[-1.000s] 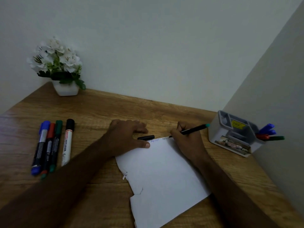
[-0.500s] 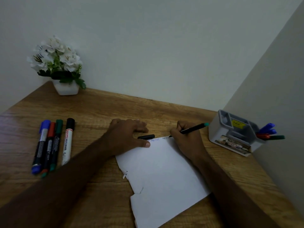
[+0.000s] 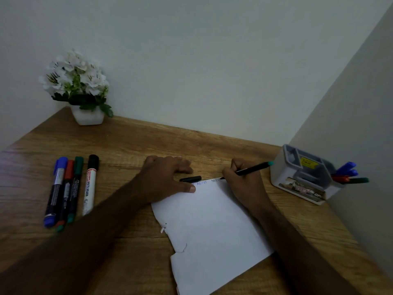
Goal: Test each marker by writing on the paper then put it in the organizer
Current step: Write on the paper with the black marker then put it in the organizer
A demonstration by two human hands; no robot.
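I was in the middle of a test: my right hand (image 3: 244, 184) pinched the thin black marker with the teal end (image 3: 253, 168), its tip down on the far edge of the paper (image 3: 212, 226), its tail slanting up toward two o'clock. Small lettering ran along that far edge, some of it blue; I could not read it clearly. My left hand (image 3: 165, 179) lay flat with fingers spread, thumb pressing the paper's far-left corner to hold the sheet down. A black cap (image 3: 190, 179) rested on the table (image 3: 131, 145) just beyond the paper, between my two hands, close to my left thumb.

The organizer (image 3: 302, 177) stood at three o'clock from the paper, near the side wall, with blue, red and green markers already poking out of its right-hand compartment. At nine o'clock, well apart from the paper, four untested markers lay side by side: a blue one (image 3: 55, 190), a red one (image 3: 66, 192), a green one (image 3: 74, 188) and a black-capped whiteboard marker (image 3: 90, 184). A pot of white flowers (image 3: 76, 86) sat at eleven o'clock by the wall.

As I judged it, the task was roughly half done. The next move called for lifting the tip, recapping with that black cap, then dropping the pen in the organizer
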